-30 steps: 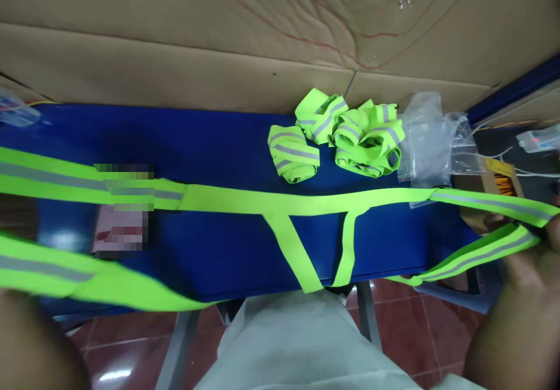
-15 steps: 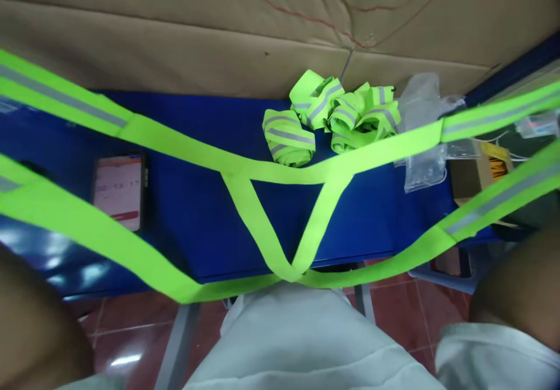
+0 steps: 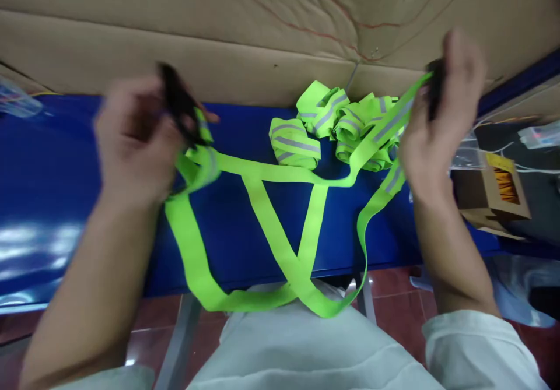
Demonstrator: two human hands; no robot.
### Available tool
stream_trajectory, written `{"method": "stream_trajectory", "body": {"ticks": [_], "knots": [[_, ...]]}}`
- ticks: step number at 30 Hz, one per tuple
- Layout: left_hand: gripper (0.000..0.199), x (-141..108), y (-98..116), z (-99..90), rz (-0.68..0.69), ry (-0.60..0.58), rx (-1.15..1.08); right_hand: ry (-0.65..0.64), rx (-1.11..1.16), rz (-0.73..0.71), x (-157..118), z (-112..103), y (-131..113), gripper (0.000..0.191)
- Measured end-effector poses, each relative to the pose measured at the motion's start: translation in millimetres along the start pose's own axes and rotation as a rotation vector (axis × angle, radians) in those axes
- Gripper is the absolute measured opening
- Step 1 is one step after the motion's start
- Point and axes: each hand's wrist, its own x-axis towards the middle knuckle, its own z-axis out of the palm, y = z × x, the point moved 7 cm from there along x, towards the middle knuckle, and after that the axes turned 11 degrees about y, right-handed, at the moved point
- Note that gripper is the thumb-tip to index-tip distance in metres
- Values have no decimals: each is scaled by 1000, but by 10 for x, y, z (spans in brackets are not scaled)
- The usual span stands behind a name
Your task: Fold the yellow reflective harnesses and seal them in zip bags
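A neon-green reflective harness vest (image 3: 280, 256) hangs slack between my hands, its straps meeting in a triangle at the middle and drooping over the table edge. My left hand (image 3: 140, 139), blurred, is closed around the left end of the vest, where a black part sticks out; the bunched green strap hangs below it. On the right, my right hand (image 3: 441, 116) is raised higher and grips the other end of the straps, with another black piece between thumb and fingers. Several rolled green reflective straps (image 3: 295, 145) lie on the table behind the vest.
The blue table (image 3: 56, 203) runs against a brown cardboard-like panel (image 3: 109, 52). A cardboard box (image 3: 503, 189) and clear plastic bags stand at the right. At the far left lies clear plastic packaging (image 3: 20, 98). Below is a red tiled floor (image 3: 394, 297).
Both hands have come into view from the sides, drawing inward with the vest ends. The straps, stretched wide before, now sag. The phone on the left is no longer visible.
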Motion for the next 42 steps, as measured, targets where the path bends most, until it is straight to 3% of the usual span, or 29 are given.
{"method": "stream_trajectory", "body": {"ticks": [2, 4, 7, 10, 21, 29, 34, 37, 40, 42], "knots": [[34, -317, 73, 362, -38, -202, 32, -134, 4, -138, -241, 146, -394, 60], [27, -563, 211, 630, 29, -323, 193, -235, -12, -219, -443, 262, -664, 65], [25, -733, 289, 777, 33, -334, 394, -367, -37, -219, -652, 409, -816, 66], [26, -800, 262, 792, 27, -342, 471, -394, -58, -223, -770, 467, -846, 62], [22, -941, 162, 842, -33, -347, 411, -445, 4, -255, -1093, 569, -950, 68], [21, -966, 114, 819, -49, -371, 391, -636, 280, -317, -1166, 565, -1122, 78], [21, -994, 93, 842, -88, -406, 361, -655, 353, -408, -1179, 502, -1215, 76], [22, -1001, 86, 859, -112, -428, 328, -707, 404, -347, -1178, 489, -1178, 79], [26, -983, 55, 849, -244, -453, 262, -814, 565, -254, -1085, 454, -1075, 83], [27, -980, 53, 851, -334, -495, 204, -873, 658, -216, -989, 422, -994, 76]]}}
